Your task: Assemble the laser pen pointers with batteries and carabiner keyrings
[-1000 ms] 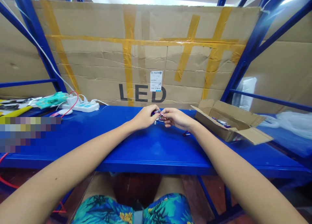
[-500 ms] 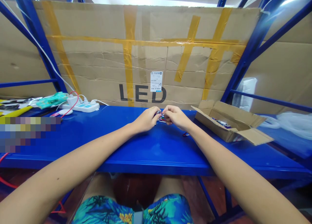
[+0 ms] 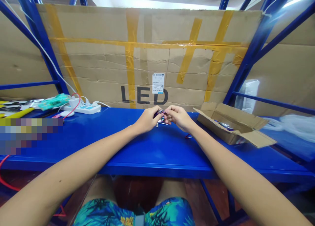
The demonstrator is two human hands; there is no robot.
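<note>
Near the middle of the table, my left hand point(image 3: 147, 120) is closed around a small bunch of shiny metal pieces point(image 3: 161, 120) with purple and red bits. Their exact kind is too small to make out. Close against it, my right hand point(image 3: 180, 117) has thumb and forefinger pinched at the bunch's right side. Part of the bunch is hidden by my fingers, and some silvery ends hang below them. A small red and silver piece point(image 3: 188, 136) lies on the blue table point(image 3: 157, 150) beside my right forearm.
An open cardboard box point(image 3: 221, 124) with shiny, purplish items stands to the right. At the back left lies a white power strip point(image 3: 88, 108) with plugs and cables, near a green plastic packet point(image 3: 54, 102). A large cardboard sheet point(image 3: 103, 62) closes off the back.
My hands stay close together around the bunch. The right fingers have shifted slightly at its edge, and more purple shows between the hands. Silvery ends now dangle beneath the left thumb.
</note>
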